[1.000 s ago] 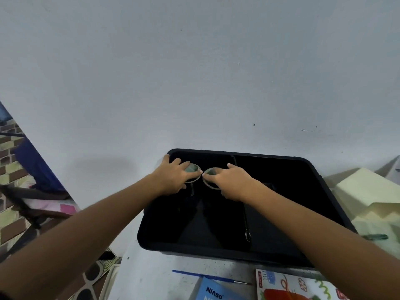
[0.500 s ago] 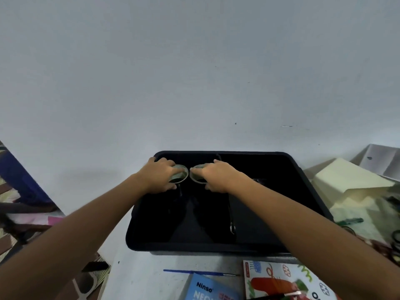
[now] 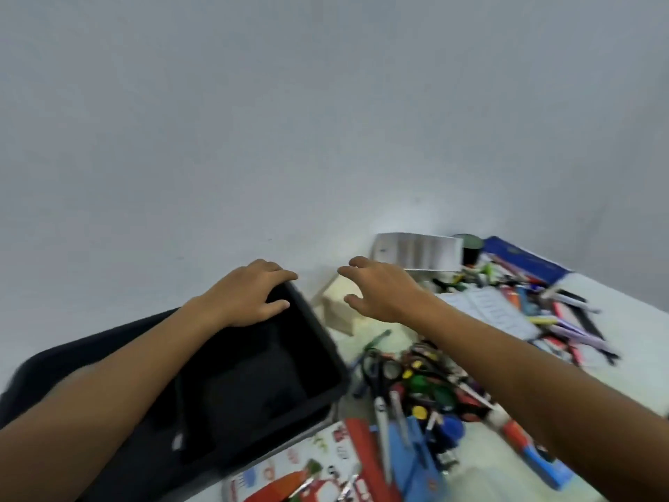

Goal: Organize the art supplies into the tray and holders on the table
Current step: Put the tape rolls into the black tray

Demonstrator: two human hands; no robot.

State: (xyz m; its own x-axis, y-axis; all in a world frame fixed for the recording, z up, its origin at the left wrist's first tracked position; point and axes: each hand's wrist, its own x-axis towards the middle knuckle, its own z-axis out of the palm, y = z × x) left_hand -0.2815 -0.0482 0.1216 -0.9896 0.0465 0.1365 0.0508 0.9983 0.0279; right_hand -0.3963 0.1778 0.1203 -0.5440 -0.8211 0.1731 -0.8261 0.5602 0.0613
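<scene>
The black tray (image 3: 322, 342) sits at the left, and my left forearm crosses over it. My left hand (image 3: 249, 295) lies over the tray's far right corner, fingers past the rim and thumb inside, holding nothing. My right hand (image 3: 380, 288) hovers with its fingers spread above a cream block-shaped holder (image 3: 338, 311) just right of the tray. A white divided holder (image 3: 416, 253) and a dark cup (image 3: 470, 248) stand against the wall. Scissors and small tools (image 3: 398, 378) lie heaped under my right forearm. The image is blurred.
A spread of pens and markers (image 3: 557, 313) covers the table's far right beside a blue folder (image 3: 525, 262). A picture book (image 3: 318, 476), a blue case (image 3: 420, 454) and a glue stick (image 3: 506, 425) lie near the front. The grey wall is close behind.
My head has swung right, bringing the heap of supplies into view. Both hands have left the two small round cups in the tray and moved right; the cups no longer show.
</scene>
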